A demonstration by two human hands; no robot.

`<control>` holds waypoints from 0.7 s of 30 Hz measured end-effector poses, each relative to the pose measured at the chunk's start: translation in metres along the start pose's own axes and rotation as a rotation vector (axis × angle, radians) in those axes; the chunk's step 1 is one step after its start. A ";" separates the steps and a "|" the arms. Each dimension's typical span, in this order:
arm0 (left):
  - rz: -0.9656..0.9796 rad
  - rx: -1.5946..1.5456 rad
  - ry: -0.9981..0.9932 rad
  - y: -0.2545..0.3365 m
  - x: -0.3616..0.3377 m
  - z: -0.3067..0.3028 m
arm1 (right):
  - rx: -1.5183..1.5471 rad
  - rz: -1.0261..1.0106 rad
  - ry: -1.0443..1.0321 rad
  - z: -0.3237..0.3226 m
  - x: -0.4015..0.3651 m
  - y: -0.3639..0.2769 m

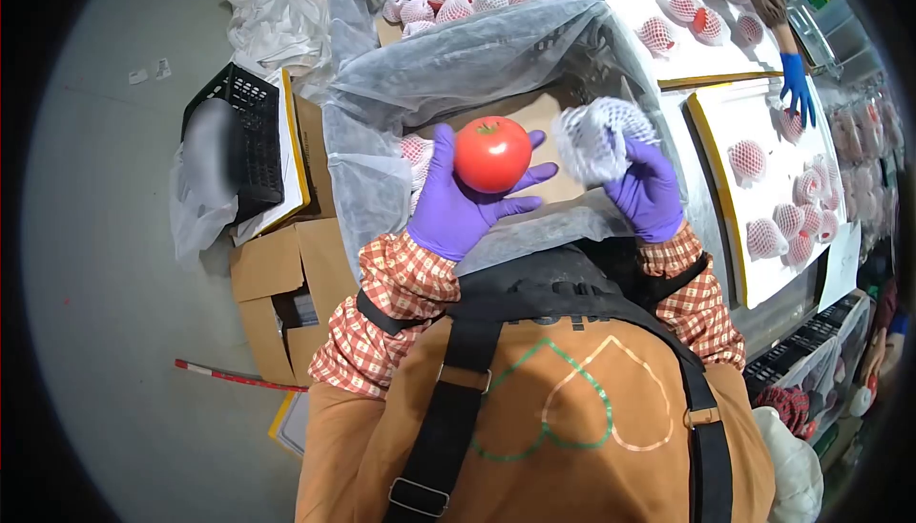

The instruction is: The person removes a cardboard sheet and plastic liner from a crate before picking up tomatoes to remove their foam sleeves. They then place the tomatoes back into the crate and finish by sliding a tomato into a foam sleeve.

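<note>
My left hand (447, 216), in a purple glove, holds a bare red tomato (492, 155) on its palm, stem side up and fingers partly extended. In my purple-gloved right hand (651, 194), thumb and fingers pinch white foam netting (599, 139); whether anything is inside it cannot be made out. Both hands are above a crate lined with translucent plastic (367, 203), with brown cardboard (558, 189) showing at its bottom. Foam-netted tomatoes (416, 153) lie at its left side, partly hidden by my left hand.
Behind stands another lined crate (563, 22) with several netted tomatoes (453, 6). White trays (730, 237) to the right hold more. Another person's blue-gloved hand (796, 84) touches a netted tomato there. On the left are a black crate (256, 108) and an open cardboard box (262, 265).
</note>
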State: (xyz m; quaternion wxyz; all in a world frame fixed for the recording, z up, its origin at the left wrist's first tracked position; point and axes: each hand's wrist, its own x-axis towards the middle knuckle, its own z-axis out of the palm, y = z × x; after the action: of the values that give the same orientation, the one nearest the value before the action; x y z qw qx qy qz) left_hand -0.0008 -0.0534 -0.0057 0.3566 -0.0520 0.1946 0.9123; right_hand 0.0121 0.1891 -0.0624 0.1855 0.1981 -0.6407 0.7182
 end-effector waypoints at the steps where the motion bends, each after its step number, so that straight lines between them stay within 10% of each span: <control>1: 0.094 0.267 0.045 -0.001 0.000 0.002 | 0.395 0.329 0.101 -0.023 0.001 0.010; 2: 0.186 0.533 0.087 -0.002 -0.002 0.004 | 0.789 0.655 0.205 -0.030 0.018 -0.009; 6: 0.495 0.965 0.029 -0.004 -0.001 -0.001 | -0.228 0.588 0.021 -0.020 0.013 -0.014; 12: 0.681 1.269 0.036 -0.005 -0.003 0.011 | -0.302 0.773 -0.260 0.008 0.014 -0.013; 14: 0.672 1.294 0.072 -0.007 -0.002 0.012 | 0.273 0.712 -0.155 0.036 0.020 -0.032; 21: 0.734 1.776 0.071 -0.014 0.002 0.006 | 0.380 0.800 -0.124 0.072 0.033 -0.055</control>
State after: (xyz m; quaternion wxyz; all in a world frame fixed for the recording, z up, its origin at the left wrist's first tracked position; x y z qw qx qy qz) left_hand 0.0073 -0.0407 -0.0050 -0.0482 0.2736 0.8294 0.4847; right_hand 0.0164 0.1245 0.0086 -0.1855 0.0080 -0.5337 0.8250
